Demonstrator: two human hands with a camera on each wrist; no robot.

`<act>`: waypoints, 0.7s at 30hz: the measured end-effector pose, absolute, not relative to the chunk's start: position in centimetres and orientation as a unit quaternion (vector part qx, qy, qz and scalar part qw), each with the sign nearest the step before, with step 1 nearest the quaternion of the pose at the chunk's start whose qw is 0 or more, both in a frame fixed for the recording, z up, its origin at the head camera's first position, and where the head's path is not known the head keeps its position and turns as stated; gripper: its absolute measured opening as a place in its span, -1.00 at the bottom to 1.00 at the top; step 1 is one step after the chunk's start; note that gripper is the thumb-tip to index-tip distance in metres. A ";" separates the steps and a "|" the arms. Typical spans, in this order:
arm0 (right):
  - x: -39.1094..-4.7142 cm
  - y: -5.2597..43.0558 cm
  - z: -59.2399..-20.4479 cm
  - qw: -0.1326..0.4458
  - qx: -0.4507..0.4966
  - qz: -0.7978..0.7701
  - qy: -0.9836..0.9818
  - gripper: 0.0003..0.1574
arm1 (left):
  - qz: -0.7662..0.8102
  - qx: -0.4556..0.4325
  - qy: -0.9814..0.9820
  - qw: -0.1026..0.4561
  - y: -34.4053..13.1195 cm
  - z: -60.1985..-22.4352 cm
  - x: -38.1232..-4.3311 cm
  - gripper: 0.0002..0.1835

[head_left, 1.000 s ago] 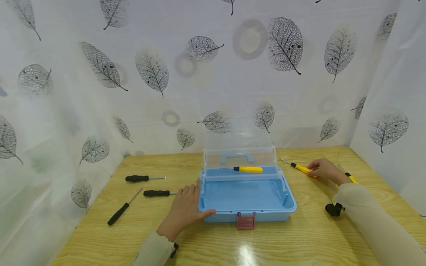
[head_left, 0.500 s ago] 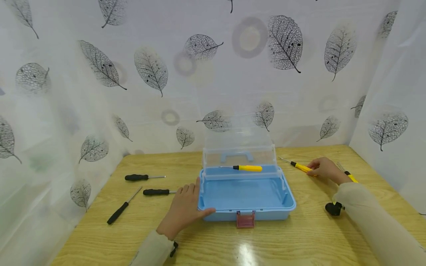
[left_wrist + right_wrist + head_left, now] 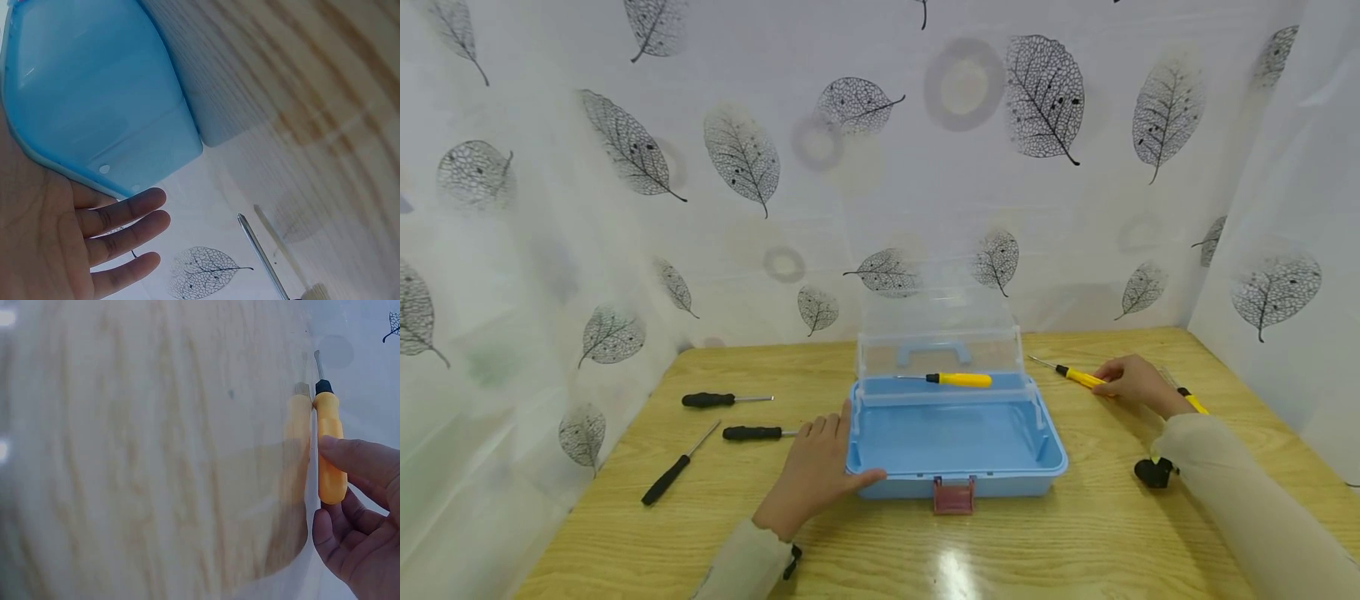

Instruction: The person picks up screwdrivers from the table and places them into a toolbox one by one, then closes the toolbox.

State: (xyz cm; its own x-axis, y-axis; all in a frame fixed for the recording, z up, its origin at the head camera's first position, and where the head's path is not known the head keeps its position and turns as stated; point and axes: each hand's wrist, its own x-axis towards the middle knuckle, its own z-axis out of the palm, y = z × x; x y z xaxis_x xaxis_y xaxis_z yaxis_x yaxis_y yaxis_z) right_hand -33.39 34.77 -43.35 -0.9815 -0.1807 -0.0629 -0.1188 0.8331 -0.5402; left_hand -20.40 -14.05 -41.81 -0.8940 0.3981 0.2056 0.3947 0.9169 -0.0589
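Note:
My left hand (image 3: 816,471) rests on the left rim of a blue toolbox (image 3: 1015,487), thumb over the front corner. In the left wrist view its fingers (image 3: 128,237) lie extended along the blue wall. On the right, my right hand (image 3: 1133,385) pinches the handle end of a yellow screwdriver (image 3: 1079,377) between thumb and fingers. The right wrist view shows that yellow handle (image 3: 331,469), low over the table, its shaft aimed away from the hand. A second yellow screwdriver (image 3: 964,380) lies across the back of the box, by the raised clear lid (image 3: 940,321).
Left of the box lie three black-handled screwdrivers: one at the back (image 3: 707,401), one beside the left hand (image 3: 752,433), one angled in front (image 3: 666,481). Another yellow screwdriver (image 3: 1192,400) lies partly behind the right wrist. A leaf-print curtain (image 3: 880,192) encloses the wooden table (image 3: 880,558).

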 end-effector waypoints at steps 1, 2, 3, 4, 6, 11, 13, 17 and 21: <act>-33.3 34.7 -43.3 0.055 -0.078 -0.277 0.956 -0.59 | 0.007 -0.204 -0.973 0.108 -14.1 -41.8 -20.4 0.20; -33.2 34.7 -43.2 0.054 -0.078 -0.277 0.956 -0.58 | 0.007 -0.203 -0.973 0.108 -14.1 -41.8 -20.4 0.20; -33.2 34.7 -43.2 0.054 -0.080 -0.276 0.956 -0.58 | 0.006 -0.203 -0.973 0.107 -14.1 -41.8 -20.4 0.20; -33.2 34.7 -43.2 0.053 -0.082 -0.275 0.956 -0.58 | 0.006 -0.202 -0.973 0.107 -14.1 -41.8 -20.4 0.20; -33.1 34.7 -43.2 0.051 -0.085 -0.276 0.956 -0.58 | 0.004 -0.200 -0.974 0.105 -14.0 -41.9 -20.4 0.19; -33.0 34.8 -43.3 0.045 -0.085 -0.283 0.954 -0.58 | 0.006 -0.200 -0.974 0.105 -14.0 -41.9 -20.4 0.19; -33.0 34.9 -43.4 0.045 -0.085 -0.286 0.953 -0.58 | 0.006 -0.199 -0.974 0.105 -14.0 -41.9 -20.4 0.19; -33.1 35.0 -43.5 0.047 -0.086 -0.285 0.954 -0.57 | 0.004 -0.198 -0.975 0.105 -14.0 -41.9 -20.3 0.20; -33.2 35.1 -43.5 0.050 -0.088 -0.277 0.955 -0.55 | 0.004 -0.199 -0.974 0.104 -14.0 -41.8 -20.3 0.19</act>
